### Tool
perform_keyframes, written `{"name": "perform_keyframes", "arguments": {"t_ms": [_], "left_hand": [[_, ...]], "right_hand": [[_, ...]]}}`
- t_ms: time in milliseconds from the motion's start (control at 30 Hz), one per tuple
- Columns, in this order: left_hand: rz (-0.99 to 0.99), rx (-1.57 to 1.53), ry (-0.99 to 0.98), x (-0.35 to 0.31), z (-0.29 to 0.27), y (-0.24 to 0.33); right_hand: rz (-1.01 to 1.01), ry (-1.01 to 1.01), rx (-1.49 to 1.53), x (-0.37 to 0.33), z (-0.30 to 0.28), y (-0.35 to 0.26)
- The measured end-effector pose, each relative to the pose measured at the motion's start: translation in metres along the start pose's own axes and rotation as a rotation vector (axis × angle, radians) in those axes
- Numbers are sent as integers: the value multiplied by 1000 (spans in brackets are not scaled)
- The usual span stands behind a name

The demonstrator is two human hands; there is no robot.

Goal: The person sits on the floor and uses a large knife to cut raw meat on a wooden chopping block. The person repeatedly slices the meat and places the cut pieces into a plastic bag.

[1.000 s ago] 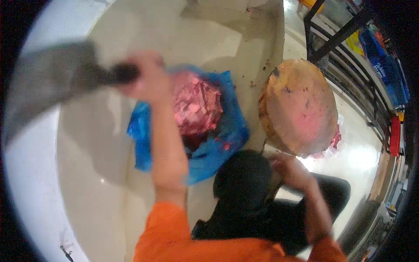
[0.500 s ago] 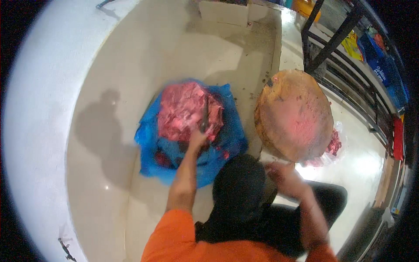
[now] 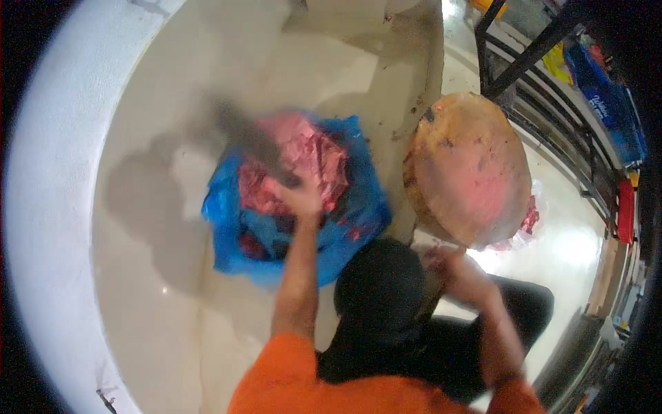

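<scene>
Two bare hands are at work, each with one orange sleeve behind it, the left (image 3: 283, 366) and the right (image 3: 517, 397). The left hand (image 3: 300, 198) holds one large dark knife (image 3: 254, 143), its fingers closed around the handle; motion blur softens the blade, which points away toward the upper left. The blade crosses in front of one big heap of pinkish-red meat (image 3: 324, 162), and whether it touches the heap cannot be told. That heap sits on one crumpled blue plastic sheet (image 3: 374, 190), spread over the pale floor (image 3: 158, 276); on the same sheet lie one darker red piece (image 3: 249, 244) at the lower left and a few red scraps (image 3: 353, 234) on the right, too blurred to count. The right hand (image 3: 455, 269) is near the lower edge of one round wooden chopping block (image 3: 469, 165), beside the person's two bent knees in black, the left (image 3: 379, 276) and the right (image 3: 527, 297); how its fingers are set, or whether they grip anything, cannot be told. The block has a pink stain on its face, and partly behind it lies one clear plastic bag (image 3: 522, 241) with more red meat. On the far right stand one black metal frame (image 3: 534, 56), one blue package (image 3: 607, 103) and one narrow red object (image 3: 625, 210).
</scene>
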State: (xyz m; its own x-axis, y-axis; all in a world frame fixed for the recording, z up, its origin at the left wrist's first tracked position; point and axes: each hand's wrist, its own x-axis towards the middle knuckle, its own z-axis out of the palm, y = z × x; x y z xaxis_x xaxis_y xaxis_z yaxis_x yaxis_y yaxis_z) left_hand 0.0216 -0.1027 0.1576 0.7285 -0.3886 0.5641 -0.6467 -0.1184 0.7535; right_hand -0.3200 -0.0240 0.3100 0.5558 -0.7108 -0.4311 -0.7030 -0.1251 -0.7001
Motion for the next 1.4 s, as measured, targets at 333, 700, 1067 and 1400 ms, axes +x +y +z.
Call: {"name": "perform_keyframes", "arguments": {"t_ms": [333,700,1067,1400], "left_hand": [[-499,300,-1146,-113,-55,-62],[-462,-316,-280,39,-9,63],[-333,299,-1056,-99,-50,-97],[-311,-110,-460,-29,-18,-53]], "right_hand": [[23,-5,-141,-1,-4,-7],[53,9,-1,4,-4,-11],[-10,-18,-42,10,-2,-22],[81,-92,-3,21,-2,-29]]}}
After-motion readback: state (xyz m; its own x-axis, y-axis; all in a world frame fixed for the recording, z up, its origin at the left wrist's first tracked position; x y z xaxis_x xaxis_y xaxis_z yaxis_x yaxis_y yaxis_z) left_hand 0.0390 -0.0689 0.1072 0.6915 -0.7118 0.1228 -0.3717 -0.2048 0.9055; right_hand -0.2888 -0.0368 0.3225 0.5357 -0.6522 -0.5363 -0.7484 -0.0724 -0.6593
